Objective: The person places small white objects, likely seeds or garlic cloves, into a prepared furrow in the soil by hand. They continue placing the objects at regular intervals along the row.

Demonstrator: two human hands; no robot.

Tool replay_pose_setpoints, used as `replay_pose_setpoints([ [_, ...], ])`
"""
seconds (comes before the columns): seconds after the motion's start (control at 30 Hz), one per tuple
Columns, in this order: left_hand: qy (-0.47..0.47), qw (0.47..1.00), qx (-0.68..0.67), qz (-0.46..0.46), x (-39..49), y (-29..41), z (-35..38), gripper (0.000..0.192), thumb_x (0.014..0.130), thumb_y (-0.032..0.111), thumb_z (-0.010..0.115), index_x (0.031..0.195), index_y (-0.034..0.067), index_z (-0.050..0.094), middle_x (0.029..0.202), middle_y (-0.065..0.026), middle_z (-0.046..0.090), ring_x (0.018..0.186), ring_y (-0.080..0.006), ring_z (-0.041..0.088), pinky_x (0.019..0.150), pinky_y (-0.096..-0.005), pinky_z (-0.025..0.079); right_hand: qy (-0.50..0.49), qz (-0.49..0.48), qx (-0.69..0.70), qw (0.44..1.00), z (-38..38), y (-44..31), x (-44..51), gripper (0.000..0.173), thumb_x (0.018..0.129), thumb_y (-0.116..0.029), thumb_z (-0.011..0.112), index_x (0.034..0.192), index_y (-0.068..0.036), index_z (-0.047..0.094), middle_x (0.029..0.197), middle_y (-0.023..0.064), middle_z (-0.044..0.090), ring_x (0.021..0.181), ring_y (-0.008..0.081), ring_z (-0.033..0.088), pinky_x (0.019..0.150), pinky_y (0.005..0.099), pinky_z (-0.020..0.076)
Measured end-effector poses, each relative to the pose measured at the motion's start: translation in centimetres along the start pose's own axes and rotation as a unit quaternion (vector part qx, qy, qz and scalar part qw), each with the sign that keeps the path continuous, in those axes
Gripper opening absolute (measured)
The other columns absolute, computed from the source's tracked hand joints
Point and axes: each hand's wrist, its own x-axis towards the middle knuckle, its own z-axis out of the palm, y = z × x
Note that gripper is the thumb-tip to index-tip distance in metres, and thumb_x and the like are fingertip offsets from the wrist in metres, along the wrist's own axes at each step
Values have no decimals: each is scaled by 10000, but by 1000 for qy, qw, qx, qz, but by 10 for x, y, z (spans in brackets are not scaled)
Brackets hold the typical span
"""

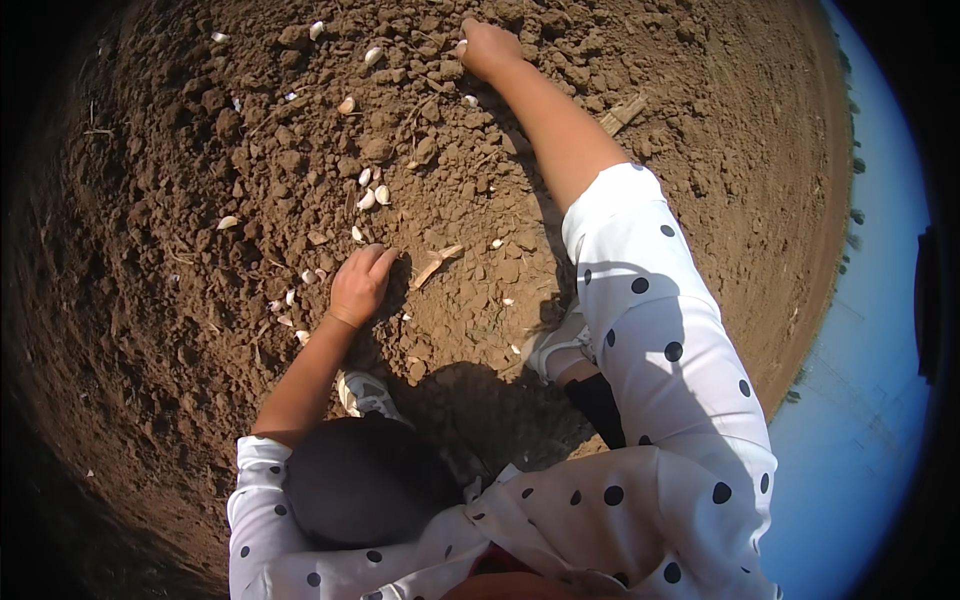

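Note:
My right hand (pixel 489 51) is stretched far forward over the loose soil, its fingers closed around a garlic clove (pixel 461 46) that partly shows at the fingertips. My left hand (pixel 361 283) rests low on the soil, knuckles up; its fingertips are hidden, so what it may hold cannot be seen. Just ahead of it lies a garlic clove (pixel 357 234), with a small cluster of cloves (pixel 367 199) farther forward. More cloves (pixel 308 277) lie to the left of this hand. Others, such as one pale clove (pixel 373 55), are scattered towards the far left.
Cloddy brown soil (pixel 180 315) surrounds me. A dry stalk piece (pixel 436 267) lies right of my left hand, and another (pixel 624 114) lies beyond my right forearm. My shoes (pixel 367 394) stand on the soil close behind my hands.

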Motion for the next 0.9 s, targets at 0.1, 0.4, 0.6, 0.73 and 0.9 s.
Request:
replay_pose_setpoints([
  [0.1,5,1000,1,4,0,-1,0,371,774,46,619,1142,100,608,1072,-104,598,929,-285,608,792,-369,520,27,106,228,968,-16,14,-30,293,867,-310,623,1045,-77,625,900,133,668,814,306,652,740,451,517],
  [0.4,-2,981,-135,-141,51,51,44,286,903,61,537,1181,37,601,1071,-193,627,900,-392,612,777,-440,513,-80,298,533,788,-125,107,-263,192,905,-149,600,1061,-37,591,780,0,563,614,54,482,532,216,383],
  [0.6,-164,975,-134,63,59,127,90,329,892,77,547,1218,79,595,1109,-196,616,936,-394,608,822,-443,507,-77,354,584,727,-199,139,-376,133,932,-174,567,1026,-82,552,768,-40,501,586,36,394,507,189,310],
  [0.73,-88,987,-120,-59,31,113,61,317,902,61,548,1215,59,596,1103,-217,613,941,-387,613,830,-428,513,-44,344,637,689,-238,147,-453,110,919,-137,559,1003,-66,552,775,-27,514,579,41,404,495,205,311],
  [0.9,-62,992,-94,62,-42,146,64,352,898,91,542,1247,73,589,1058,-215,625,950,-389,615,834,-444,507,62,343,735,582,-249,142,-539,92,918,-106,536,1000,-67,550,775,0,511,565,67,383,505,218,315],
])
